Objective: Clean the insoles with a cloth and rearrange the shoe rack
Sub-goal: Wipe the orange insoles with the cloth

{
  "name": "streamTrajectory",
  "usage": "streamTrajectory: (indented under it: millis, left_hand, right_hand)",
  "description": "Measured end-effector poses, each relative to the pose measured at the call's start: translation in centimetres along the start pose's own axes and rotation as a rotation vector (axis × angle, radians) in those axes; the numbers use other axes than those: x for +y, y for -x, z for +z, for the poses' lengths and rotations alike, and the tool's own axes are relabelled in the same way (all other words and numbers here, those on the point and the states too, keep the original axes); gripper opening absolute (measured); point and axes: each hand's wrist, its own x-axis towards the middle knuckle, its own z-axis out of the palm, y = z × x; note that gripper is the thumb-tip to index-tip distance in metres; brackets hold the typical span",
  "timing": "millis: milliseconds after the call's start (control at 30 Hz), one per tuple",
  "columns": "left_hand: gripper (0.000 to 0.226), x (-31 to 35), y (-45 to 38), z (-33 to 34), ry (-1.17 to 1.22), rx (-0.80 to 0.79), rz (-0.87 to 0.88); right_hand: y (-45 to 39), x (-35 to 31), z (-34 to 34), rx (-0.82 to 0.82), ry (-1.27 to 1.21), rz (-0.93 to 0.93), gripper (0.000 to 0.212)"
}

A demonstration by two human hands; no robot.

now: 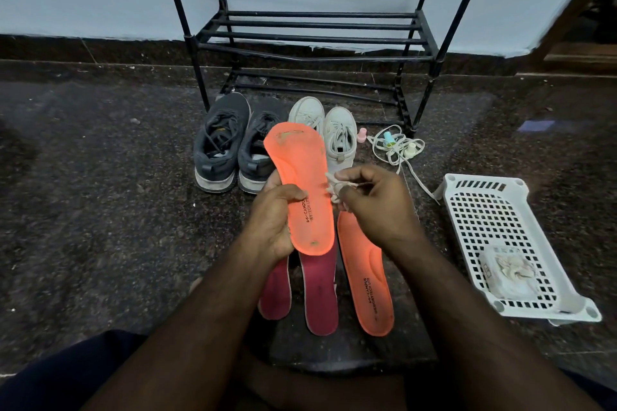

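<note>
L hand (pixel 272 220) grips orange insole (pixel 305 190), raised in front of rack (pixel 310 40). R hand (pixel 374 200) pinches cloth (pixel 335 190) at insole's R edge. Shoes (pixel 267 140) below rack.

left hand (pixel 272 223): grips orange insole (pixel 305 190) | right hand (pixel 374 202): pinches cloth (pixel 335 188)

The orange insole (pixel 302 190) held in the left hand (pixel 272 220) reads "CAMPUS DRYTECH LITE"; the orange insole on the floor (pixel 365 277), below the right hand (pixel 374 200), shows the same print.

Two bare forearms without sleeves, left hand (pixel 272 220), right hand (pixel 374 203), no rings or watch, dark navy garment over legs (pixel 66 377)
</note>
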Motion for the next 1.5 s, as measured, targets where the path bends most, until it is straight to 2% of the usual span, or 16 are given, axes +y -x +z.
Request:
streamTrajectory:
  millis: [67, 167, 267, 400, 633, 733, 800, 933, 1000, 1100, 1233, 1333, 1367, 1433, 1500]
  left_hand:
    - [0.057, -0.1, 0.3, 0.1, 0.046, -0.089, -0.085]
    - [0.025, -0.2, 0.8, 0.6, 0.034, -0.157, -0.177]
    - [0.037, -0.8, 0.4, 0.5, -0.132, -0.024, -0.054]
    - [0.040, -1.4, 1.0, 0.6, -0.308, -0.053, -0.080]
    - [0.046, -1.1, 1.7, 0.9, -0.148, -0.147, -0.182]
    - [0.056, -1.3, 1.1, 0.5, -0.136, -0.150, -0.173]
    - [0.061, -1.3, 0.9, 0.3, -0.147, -0.148, -0.182]
    - [0.061, -1.4, 1.2, 0.1, -0.112, -0.205, -0.242]
    - [0.060, -1.3, 1.6, 0.4, -0.102, -0.250, -0.265]
    - [0.064, -1.7, 1.1, 0.3, -0.101, -0.234, -0.266]
    - [0.065, -1.0, 1.5, -0.3, -0.177, -0.237, -0.262]
    - [0.051, -1.3, 0.9, 1.5, -0.158, -0.225, -0.258]
    - [0.045, -1.1, 0.8, 2.3, -0.101, -0.161, -0.248]
    - [0.055, -1.5, 0.3, 1.5, -0.041, -0.113, -0.205]
    - [0.066, -1.5, 1.2, 0.3, -0.030, -0.233, -0.325]
  right_hand:
    - [0.0, -0.2, -0.3, 0.005, 0.043, -0.044, 0.027]
    - [0.2, 0.0, 0.1, -0.036, 0.179, -0.089, 0.020]
    - [0.7, 0.4, 1.0, -0.043, 0.382, -0.182, 0.022]
    - [0.5, 0.8, 1.0, 0.050, 0.499, -0.254, 0.020]
    - [-0.6, 0.4, -0.4, 0.174, 0.405, -0.216, 0.018]
    - [-0.4, 0.2, -1.1, -0.010, 0.259, -0.036, 0.019]
    - [-0.1, 0.4, -1.0, -0.119, 0.237, -0.002, 0.019]
    - [-0.9, 0.7, -1.0, 0.082, 0.311, -0.133, 0.019]
    - [-1.4, 0.8, -1.4, 0.130, 0.361, -0.163, 0.019]
    - [-1.1, 0.8, -1.5, 0.046, 0.402, -0.144, 0.020]
    - [-0.4, 0.7, -1.1, -0.093, 0.326, -0.095, 0.019]
    - [-1.1, 1.2, -1.1, 0.042, 0.422, -0.222, 0.020]
    - [-1.4, 1.4, -1.2, 0.083, 0.431, -0.232, 0.020]
    - [-1.9, 1.9, -1.7, 0.116, 0.377, -0.173, 0.020]
    - [-2.3, 2.1, -2.3, 0.119, 0.153, -0.054, 0.021]
